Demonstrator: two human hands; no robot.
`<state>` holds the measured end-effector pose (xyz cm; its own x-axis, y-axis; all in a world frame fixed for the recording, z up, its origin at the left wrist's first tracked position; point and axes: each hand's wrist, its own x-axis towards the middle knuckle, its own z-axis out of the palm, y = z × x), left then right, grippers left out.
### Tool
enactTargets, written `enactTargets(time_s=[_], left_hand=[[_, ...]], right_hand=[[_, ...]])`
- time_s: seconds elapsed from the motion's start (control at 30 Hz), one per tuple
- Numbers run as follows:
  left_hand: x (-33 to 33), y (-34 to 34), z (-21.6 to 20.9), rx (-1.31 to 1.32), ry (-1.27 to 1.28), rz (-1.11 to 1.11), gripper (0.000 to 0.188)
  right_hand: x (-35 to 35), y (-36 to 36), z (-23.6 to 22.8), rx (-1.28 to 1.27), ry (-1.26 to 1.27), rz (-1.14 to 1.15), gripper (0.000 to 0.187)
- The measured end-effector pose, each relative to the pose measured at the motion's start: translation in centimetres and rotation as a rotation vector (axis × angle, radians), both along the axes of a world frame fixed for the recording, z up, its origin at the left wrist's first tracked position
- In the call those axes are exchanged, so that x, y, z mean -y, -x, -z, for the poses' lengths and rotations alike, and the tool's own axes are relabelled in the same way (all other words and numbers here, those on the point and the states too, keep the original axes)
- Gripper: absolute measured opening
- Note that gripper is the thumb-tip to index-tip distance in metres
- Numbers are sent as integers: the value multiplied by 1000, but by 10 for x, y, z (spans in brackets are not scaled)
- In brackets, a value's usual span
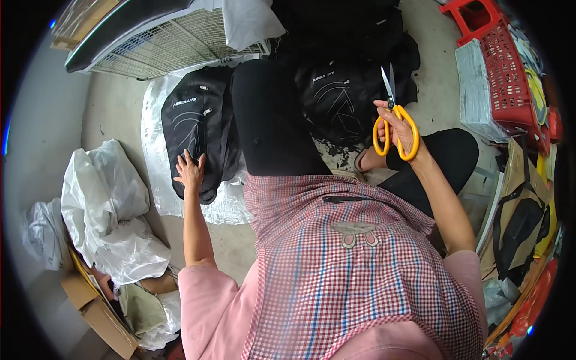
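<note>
- The left hand (190,172) is resting on a black fabric bag piece (183,123), grip spreading wide.
- That piece is lying on a silvery plastic sheet (155,180).
- The right hand (401,130) is holding yellow-handled metal scissors (392,101) in its grip, blades standing slightly apart.
- Beyond, dark fabric (336,99) is lying, seemingly layered.

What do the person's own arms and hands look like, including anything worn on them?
The left hand and right hand are bare, with no gloves. Both forearms are uncovered, with no watch or band visible at either wrist. The left sleeve and right sleeve are plain pink and short, ending near the elbows.
</note>
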<state>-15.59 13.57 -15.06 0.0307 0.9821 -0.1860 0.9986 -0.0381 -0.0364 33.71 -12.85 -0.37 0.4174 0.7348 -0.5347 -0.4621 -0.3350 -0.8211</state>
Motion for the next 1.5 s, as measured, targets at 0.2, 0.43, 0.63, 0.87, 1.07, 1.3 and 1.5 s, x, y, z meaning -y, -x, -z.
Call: enactTargets(time_s=[0.2, 0.43, 0.63, 0.87, 1.07, 1.3, 1.5], left_hand=[[-80, -76, -79, 344, -178, 346, 65], [-110, -385, -139, 551, 337, 1038, 30], [-111, -546, 12, 98, 394, 1383, 39], [-40, -582, 118, -45, -52, 1456, 35], [-58, -566, 65, 303, 611, 1400, 23], [5, -523, -142, 551, 951, 1252, 20], [60, -423, -284, 791, 969, 1191, 15]], right_hand=[[0, -44, -21, 143, -19, 20, 44], [-9, -77, -6, -4, -124, 120, 42], [-16, -73, -31, -58, -168, 153, 42], [-8, -83, -29, -112, -112, 202, 43], [-6, -78, -29, -102, -136, 149, 42], [5, -70, -40, 394, -181, 44, 45], [37, -37, -78, 899, -339, -150, 61]])
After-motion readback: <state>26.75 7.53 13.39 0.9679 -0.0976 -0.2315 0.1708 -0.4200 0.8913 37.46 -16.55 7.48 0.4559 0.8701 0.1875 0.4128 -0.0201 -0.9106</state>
